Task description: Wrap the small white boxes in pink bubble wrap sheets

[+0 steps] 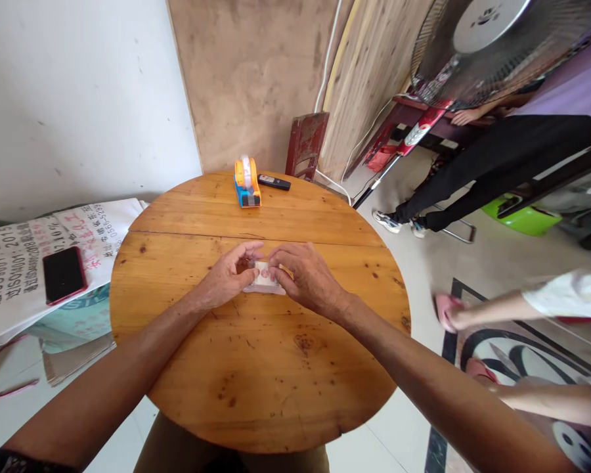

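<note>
A small pale packet with reddish round marks lies on the round wooden table, near its middle. My left hand is at its left end, thumb pressed on the packet and fingers curved above it. From the right, my right hand holds the other end between thumb and curled fingers. Both hands are closed on the packet, which they partly cover. Beyond them stands an orange and blue tape dispenser with a roll in it, beside a black, pen-like device.
A red-edged phone lies on printed sacks at the left. Behind the table is a dark red chair. A large fan stands at the upper right, with a person in black trousers near it. Another person's legs show at the right.
</note>
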The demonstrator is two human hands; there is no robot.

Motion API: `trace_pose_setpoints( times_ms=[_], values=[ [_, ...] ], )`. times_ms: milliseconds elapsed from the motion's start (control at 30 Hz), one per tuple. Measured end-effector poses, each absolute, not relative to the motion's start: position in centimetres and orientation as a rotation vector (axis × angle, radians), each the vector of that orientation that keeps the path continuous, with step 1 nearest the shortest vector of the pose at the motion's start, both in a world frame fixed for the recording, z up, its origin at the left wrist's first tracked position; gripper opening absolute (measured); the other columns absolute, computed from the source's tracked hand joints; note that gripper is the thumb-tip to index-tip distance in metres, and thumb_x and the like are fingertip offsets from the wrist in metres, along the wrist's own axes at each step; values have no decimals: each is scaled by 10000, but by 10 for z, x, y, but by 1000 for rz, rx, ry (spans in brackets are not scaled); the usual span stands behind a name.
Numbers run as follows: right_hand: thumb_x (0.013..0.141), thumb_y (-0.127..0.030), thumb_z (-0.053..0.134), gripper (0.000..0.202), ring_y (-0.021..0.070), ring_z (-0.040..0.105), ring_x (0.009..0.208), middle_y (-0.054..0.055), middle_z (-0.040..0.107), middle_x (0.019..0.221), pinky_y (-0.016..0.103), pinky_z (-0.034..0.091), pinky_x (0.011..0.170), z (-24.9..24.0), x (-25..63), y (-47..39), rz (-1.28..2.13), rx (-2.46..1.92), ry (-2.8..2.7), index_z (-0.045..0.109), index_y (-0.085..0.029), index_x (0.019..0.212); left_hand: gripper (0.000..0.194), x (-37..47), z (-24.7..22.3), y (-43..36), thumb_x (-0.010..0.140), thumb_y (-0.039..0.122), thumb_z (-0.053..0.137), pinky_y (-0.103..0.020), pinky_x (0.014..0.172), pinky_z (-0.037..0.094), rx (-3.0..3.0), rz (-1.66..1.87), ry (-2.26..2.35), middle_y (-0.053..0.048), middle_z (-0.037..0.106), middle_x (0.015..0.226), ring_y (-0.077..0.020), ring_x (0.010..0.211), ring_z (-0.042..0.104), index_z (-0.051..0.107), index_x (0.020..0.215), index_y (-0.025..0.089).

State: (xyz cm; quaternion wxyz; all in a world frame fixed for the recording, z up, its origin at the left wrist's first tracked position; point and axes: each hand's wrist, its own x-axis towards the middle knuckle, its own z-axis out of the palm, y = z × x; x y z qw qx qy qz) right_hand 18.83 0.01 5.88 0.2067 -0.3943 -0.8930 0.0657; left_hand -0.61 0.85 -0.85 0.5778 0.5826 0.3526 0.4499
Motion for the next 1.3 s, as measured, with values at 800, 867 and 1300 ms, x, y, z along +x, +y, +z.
trace_pose_setpoints(
  times_ms=[800, 867, 1300],
  values=[
    [863, -345, 507, 179, 133, 589, 688, -6, 645, 714, 290, 455, 723, 33, 177, 47, 1025, -1083, -1528, 534, -204, 755, 765, -3, -9, 3, 759, 206, 701, -430, 1086, 391, 1568, 1099, 818, -148, 535, 1358, -269, 1260, 509, 365, 1445, 178],
    [864, -363, 521, 187, 129, 590, 681, -8, 647, 712, 285, 451, 715, 31, 180, 47, 1030, -1063, -1482, 529, -206, 762, 837, -2, -8, 1, 749, 213, 714, -430, 1088, 394, 1519, 1052, 784, -157, 512, 1399, -285, 1295, 496, 307, 1480, 188],
    [854, -391, 538, 207, 108, 544, 616, -35, 588, 668, 269, 444, 680, 32, 196, 59, 994, -1012, -1443, 475, -218, 761, 984, 5, 0, -12, 740, 168, 749, -387, 1069, 403, 1471, 978, 674, -142, 466, 1481, -271, 1279, 532, 196, 1550, 251]
  ],
)
